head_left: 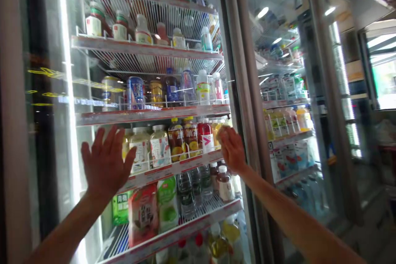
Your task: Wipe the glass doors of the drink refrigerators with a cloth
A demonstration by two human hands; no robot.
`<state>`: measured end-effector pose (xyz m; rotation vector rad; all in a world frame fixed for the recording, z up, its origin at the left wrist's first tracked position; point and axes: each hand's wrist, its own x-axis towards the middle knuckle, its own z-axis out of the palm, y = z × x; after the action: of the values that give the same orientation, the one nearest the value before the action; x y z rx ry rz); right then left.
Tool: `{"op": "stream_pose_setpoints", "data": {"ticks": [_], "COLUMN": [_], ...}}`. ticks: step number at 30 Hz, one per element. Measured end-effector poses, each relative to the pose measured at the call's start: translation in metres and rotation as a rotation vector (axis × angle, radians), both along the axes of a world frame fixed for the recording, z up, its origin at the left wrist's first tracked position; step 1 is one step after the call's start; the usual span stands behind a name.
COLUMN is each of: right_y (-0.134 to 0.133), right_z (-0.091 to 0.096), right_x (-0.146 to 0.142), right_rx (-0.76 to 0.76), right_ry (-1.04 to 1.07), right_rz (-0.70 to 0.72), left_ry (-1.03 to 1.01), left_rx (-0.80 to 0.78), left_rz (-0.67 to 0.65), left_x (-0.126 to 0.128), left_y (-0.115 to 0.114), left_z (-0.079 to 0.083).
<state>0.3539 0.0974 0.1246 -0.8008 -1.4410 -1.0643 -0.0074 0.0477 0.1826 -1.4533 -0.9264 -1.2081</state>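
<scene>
My left hand [105,165] is open, fingers spread and palm flat against the glass door [55,140] of a lit drinks fridge, level with a shelf of pale bottles [150,146]. My right hand [232,150] rests on the same glass near the door's right edge. Its fingers are bent together over a small pale patch [222,131] that I cannot make out. Behind it stand dark and red bottles [192,136]. Both forearms reach up from the bottom of the view.
Wire shelves hold cans [135,92], water bottles [188,192] and cartons [144,214]. A dark door frame [244,90] separates this fridge from a second glass-door fridge [287,123] on the right. Further right are more glass panels and a bright window [383,74].
</scene>
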Motion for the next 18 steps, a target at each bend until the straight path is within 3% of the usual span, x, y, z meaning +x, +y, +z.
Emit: {"op": "stream_pose_setpoints", "data": {"ticks": [3,6,9,15,18], "right_y": [-0.004,0.0,0.003,-0.012,-0.014], "right_z": [-0.015,0.014,0.041,0.026,0.046], "right_x": [-0.006,-0.008,-0.025,-0.073,-0.076], "right_rx": [-0.047,-0.011,0.015,-0.102,-0.125], "right_ry": [-0.274,-0.082,0.149,-0.331,-0.193], "right_rz": [0.023,-0.023,-0.03,0.032,0.006], "left_ry": [0.072,0.091,0.076,0.073,0.078], "left_rx": [-0.046,-0.081,-0.098,-0.134,-0.127], "left_rz": [-0.022,-0.006,-0.001,0.006,0.016], "left_x": [0.019,0.029,0.03,0.027,0.026], "left_y": [0.001,0.006,0.009,0.008,0.009], "left_z": [-0.019,-0.033,-0.036,-0.033,-0.035]}}
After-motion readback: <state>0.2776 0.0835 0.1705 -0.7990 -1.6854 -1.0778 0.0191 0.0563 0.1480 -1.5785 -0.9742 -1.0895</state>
